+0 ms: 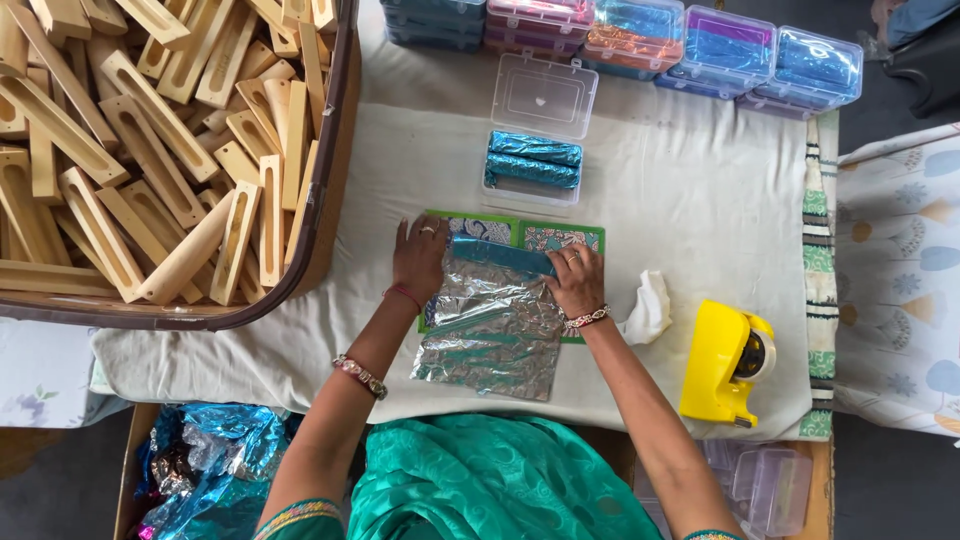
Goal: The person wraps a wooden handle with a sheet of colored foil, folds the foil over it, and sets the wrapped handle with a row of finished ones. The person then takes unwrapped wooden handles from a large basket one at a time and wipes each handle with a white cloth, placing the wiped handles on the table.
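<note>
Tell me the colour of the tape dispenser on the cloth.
The tape dispenser is bright yellow, seen in the head view, beyond the person's right hand.
</note>
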